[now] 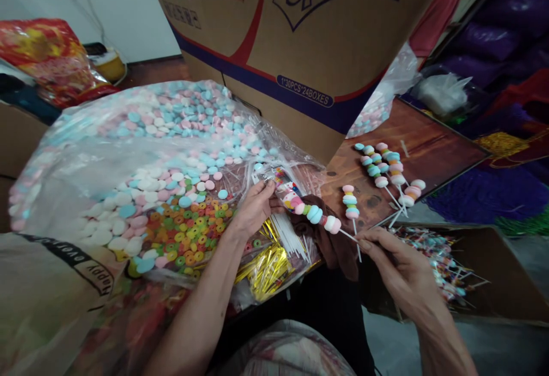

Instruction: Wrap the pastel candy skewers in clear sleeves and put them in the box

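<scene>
My right hand point(397, 267) pinches the thin white stick of a candy skewer point(315, 214) loaded with pink, blue and white discs. My left hand point(256, 207) is closed on a small clear printed wrapper point(283, 184) at the skewer's tip, and the top candies sit inside it. Both hands hover over a pile of white sticks point(289, 236) and gold twist ties point(266, 267). To the right, several finished skewers point(381, 173) lie on a brown board point(433, 147).
A large clear bag of pastel candy discs point(141, 153) and small coloured rings point(193, 227) fills the left. A big cardboard carton point(300, 38) stands behind. A box of wrapped skewers point(446, 267) sits at the right, and a dark brown cloth point(330, 244) lies below the skewer.
</scene>
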Demonstrator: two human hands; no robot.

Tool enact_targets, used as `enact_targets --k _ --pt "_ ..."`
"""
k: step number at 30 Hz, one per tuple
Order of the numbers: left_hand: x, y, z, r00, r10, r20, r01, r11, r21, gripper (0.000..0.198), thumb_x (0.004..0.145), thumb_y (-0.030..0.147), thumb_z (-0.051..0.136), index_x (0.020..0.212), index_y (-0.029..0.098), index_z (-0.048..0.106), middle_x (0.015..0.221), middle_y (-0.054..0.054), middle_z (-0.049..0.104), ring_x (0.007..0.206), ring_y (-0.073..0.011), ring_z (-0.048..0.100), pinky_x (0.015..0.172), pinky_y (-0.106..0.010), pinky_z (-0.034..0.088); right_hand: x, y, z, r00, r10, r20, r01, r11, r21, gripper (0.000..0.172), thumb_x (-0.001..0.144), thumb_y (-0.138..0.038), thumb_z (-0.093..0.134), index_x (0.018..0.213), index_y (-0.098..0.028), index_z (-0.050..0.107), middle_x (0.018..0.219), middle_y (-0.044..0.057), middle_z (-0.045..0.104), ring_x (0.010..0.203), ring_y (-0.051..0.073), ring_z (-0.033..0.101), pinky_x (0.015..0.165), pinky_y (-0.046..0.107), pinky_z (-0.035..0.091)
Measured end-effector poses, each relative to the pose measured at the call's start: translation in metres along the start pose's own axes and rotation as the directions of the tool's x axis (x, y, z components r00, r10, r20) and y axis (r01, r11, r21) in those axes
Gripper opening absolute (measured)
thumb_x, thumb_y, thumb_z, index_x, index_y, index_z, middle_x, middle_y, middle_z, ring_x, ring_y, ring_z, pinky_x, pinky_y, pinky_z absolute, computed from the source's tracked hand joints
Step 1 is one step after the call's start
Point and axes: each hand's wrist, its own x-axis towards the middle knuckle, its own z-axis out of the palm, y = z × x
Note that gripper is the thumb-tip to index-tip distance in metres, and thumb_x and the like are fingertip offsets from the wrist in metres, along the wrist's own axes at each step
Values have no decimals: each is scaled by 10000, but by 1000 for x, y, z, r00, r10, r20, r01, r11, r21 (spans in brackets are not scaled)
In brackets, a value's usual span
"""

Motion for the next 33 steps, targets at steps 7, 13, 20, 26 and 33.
enact_targets --k 7,13,20,26,33 --pt "1 10 -7 986 -160 38 160 987 4 276 714 318 815 767 148 604 667 -31 671 521 -143 654 498 -245 552 2 -7 -5 999 -43 14 43 998 -51 140 921 -242 560 844 -217 675 762 12 660 681 153 619 635 243 489" --pt "1 10 -10 990 -126 69 123 991 49 273 750 330 786 824 148 597 703 -24 693 567 -140 671 533 -246 565 -4 -9 -3 993 -116 16 118 980 -162 92 933 -174 557 920 -211 640 816 13 632 729 131 608 687 234 476" --pt "0 3 4 998 63 4 -63 998 21 377 697 409 814 884 164 599 738 -16 712 604 -140 684 547 -234 551 -8 -5 23 980 -193 -55 179 965 -192 128 915 -106 575 960 -213 628 832 8 638 736 118 614 712 222 477" --pt "-2 -5 14 990 118 -79 -119 993 -9 392 710 420 794 925 172 580 771 -28 728 676 -168 713 573 -243 541 -7 -6 40 976 -205 -72 196 973 -117 136 906 -82 582 940 -207 625 797 8 629 705 112 607 675 219 482" --pt "2 -8 11 971 139 -195 -152 987 -53 309 739 387 769 851 176 574 724 -30 727 714 -175 721 652 -269 568 -6 -10 37 985 -169 36 169 986 -11 103 915 -124 579 914 -207 640 788 15 639 674 119 610 619 225 485"
